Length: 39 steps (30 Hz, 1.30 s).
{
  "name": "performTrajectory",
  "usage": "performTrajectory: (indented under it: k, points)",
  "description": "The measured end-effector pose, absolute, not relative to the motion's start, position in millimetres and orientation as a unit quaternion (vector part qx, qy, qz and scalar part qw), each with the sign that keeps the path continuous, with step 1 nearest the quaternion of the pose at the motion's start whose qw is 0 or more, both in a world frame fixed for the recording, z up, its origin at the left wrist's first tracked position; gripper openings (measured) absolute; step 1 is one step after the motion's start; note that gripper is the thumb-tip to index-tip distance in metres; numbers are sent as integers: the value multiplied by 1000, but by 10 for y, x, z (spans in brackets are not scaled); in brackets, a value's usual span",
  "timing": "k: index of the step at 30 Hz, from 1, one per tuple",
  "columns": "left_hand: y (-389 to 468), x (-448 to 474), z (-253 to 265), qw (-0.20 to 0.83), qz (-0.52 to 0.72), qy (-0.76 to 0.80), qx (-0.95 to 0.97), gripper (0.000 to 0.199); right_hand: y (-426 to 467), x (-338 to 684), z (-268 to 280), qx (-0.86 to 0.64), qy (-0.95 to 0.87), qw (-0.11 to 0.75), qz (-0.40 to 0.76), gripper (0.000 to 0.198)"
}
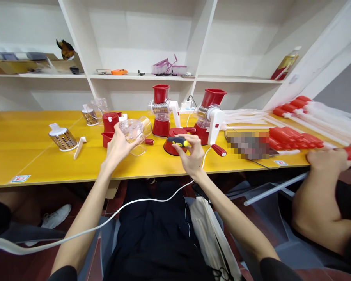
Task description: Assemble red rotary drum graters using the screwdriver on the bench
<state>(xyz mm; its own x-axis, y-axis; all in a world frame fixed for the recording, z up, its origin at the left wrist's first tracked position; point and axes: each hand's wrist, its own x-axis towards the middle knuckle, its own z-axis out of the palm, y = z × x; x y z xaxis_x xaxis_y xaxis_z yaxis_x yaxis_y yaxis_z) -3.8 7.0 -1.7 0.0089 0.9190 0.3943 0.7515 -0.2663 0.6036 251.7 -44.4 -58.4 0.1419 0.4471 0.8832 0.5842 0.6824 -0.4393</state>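
The person wears short black sleeves and creased, near-black clothing below — left hand, right hand and forearms all bare.

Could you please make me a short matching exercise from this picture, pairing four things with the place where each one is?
Things:
1. clear plastic part
2. black-and-yellow tool
3. purple item
4. bottle

Places:
A. on the right-hand shelf
B. in the right hand
C. on the middle shelf
D. in the left hand

Right pairs: 1-D, 2-B, 3-C, 4-A.
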Motion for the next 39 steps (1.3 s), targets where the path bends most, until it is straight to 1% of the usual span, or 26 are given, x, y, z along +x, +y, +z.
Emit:
performTrajectory:
  k: [4, 10, 13, 15, 18, 22, 29, 33, 35, 36, 38, 39]
  points:
    - [78, -32, -24, 100, 366, 610, 696, 92, -342, 2468, -766, -446, -689, 570, -24, 29]
    - [81, 2, -18, 96, 359, 622, 690, 89, -258, 2364, -831, -513, -746, 424, 27, 20]
    - [74, 18, -11, 93, 357, 624, 688, 87, -194, 2276, -840, -535, -758, 371, 43, 21]
    - [67, 24, -9, 89, 358, 626, 687, 88, -171, 2222, -837, -537, -765, 352, 48, 26]
    - [51, 25, -4, 92, 352, 626, 690, 87, -186, 2165, -823, -517, -778, 354, 44, 36]
    - [16, 21, 25, 124, 346, 614, 699, 89, -229, 2152, -822, -492, -785, 376, 39, 48]
    - [-56, -129, 112, 176, 325, 593, 715, 102, -235, 2184, -866, -484, -774, 405, 46, 52]
    - [-47, -337, 160, 200, 352, 558, 725, 102, -245, 2183, -873, -480, -771, 416, 50, 51]
    - [12, -468, 181, 218, 403, 523, 719, 96, -248, 2183, -871, -476, -770, 422, 51, 51]
    - [56, -538, 186, 216, 440, 510, 707, 88, -248, 2182, -869, -474, -769, 426, 52, 51]
    - [167, -678, 171, 170, 519, 501, 671, 70, -244, 2179, -865, -471, -768, 431, 53, 50]
    - [231, -743, 145, 135, 546, 511, 650, 64, -240, 2177, -864, -470, -767, 434, 54, 50]
